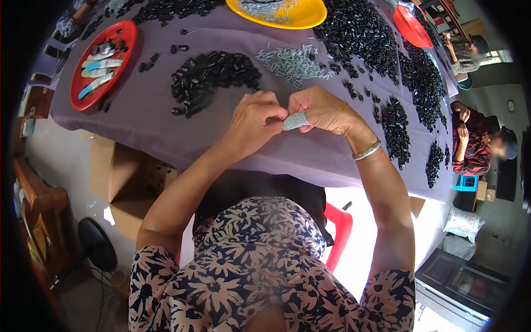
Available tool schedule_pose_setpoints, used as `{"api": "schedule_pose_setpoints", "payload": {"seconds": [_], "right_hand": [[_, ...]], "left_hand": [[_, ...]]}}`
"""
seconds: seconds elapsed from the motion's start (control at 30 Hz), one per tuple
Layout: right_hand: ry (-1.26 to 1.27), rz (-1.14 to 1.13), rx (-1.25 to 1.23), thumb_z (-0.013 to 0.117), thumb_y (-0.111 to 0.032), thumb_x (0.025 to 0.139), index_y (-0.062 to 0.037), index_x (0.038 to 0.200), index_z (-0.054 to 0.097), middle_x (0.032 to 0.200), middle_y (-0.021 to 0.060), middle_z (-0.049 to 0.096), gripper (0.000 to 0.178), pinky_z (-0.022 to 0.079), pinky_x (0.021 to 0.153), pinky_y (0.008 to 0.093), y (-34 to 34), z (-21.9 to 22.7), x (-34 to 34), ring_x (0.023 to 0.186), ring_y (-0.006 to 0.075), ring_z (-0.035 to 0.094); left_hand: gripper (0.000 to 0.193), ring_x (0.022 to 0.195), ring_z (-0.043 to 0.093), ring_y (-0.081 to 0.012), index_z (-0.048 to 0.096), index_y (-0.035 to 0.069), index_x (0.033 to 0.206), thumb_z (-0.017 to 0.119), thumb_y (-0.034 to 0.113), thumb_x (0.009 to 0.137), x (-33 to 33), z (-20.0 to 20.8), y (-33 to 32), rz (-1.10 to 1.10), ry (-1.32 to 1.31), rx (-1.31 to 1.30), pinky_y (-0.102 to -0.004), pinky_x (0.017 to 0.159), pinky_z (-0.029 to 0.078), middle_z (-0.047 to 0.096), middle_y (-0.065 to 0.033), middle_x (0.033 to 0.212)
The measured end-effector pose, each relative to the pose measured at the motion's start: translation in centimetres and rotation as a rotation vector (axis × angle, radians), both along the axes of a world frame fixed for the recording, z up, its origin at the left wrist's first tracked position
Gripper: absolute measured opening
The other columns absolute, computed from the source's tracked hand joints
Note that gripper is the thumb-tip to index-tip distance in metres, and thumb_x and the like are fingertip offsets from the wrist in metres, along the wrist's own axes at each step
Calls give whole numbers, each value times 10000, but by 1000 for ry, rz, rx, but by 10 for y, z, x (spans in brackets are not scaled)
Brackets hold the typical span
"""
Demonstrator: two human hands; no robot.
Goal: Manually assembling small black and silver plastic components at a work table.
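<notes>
My left hand (255, 123) and my right hand (326, 112) meet over the near part of the table, fingers closed and fingertips together. Whatever they pinch is too small or hidden to name. A grey wrap (296, 120) covers a digit of the right hand, and a silver bangle (366, 150) circles that wrist. Just beyond the left hand lies a curved heap of small black plastic pieces (213, 74). Past the right hand is a loose pile of thin, short, silvery pins (296, 62).
A red tray (131, 50) with wrapped strips stands at the left of the cloth-covered table (149, 124). A yellow bowl (310, 21) of pins sits at the far side, near a red bowl (412, 30). Black pieces spread rightward. An open cardboard box (102, 166) is below the left edge.
</notes>
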State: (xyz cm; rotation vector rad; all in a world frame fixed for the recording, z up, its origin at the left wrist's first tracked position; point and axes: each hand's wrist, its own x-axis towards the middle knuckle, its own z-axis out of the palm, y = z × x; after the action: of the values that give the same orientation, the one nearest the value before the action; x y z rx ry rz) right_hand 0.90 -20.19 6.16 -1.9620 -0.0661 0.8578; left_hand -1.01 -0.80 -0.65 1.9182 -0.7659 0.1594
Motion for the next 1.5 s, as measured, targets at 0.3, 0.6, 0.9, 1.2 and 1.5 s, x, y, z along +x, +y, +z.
{"api": "schedule_pose_setpoints", "payload": {"seconds": [0.3,0.6,0.9,1.2,1.5], "right_hand": [[-32,141,-236,734,-97,719,4,749,643,679,70,611,139,490,502,294,10,0,1,634,114,593],[-160,-306,190,727,-122,862,-25,887,648,762,-3,615,128,500,596,221,-4,-7,-43,663,71,566],[-900,-503,-488,745,-124,848,-37,989,696,739,7,644,172,462,572,241,-123,-13,-29,619,72,540],[-774,-333,-533,783,-124,778,-45,903,688,739,100,681,176,517,670,324,-118,-25,12,650,209,640],[-841,-162,-232,733,-17,799,-27,904,668,736,77,651,124,492,616,283,-44,-1,-29,635,137,585]], "left_hand": [[82,787,563,-247,624,71,723,682,35,677,-4,6,2,-34,-26,103,-379,727,391,570,-42,756],[163,835,573,-256,660,67,850,742,82,709,-4,10,3,-4,-82,161,-406,735,406,570,-47,833],[213,736,625,-312,638,48,972,669,52,762,6,24,28,445,-31,265,-409,619,491,560,-102,917],[346,791,629,-330,610,59,1109,688,9,776,-5,18,15,328,-134,29,-396,657,512,571,-123,968],[330,768,623,-193,623,31,1077,731,-19,770,-21,13,3,48,103,-119,-290,638,496,585,-73,906]]}}
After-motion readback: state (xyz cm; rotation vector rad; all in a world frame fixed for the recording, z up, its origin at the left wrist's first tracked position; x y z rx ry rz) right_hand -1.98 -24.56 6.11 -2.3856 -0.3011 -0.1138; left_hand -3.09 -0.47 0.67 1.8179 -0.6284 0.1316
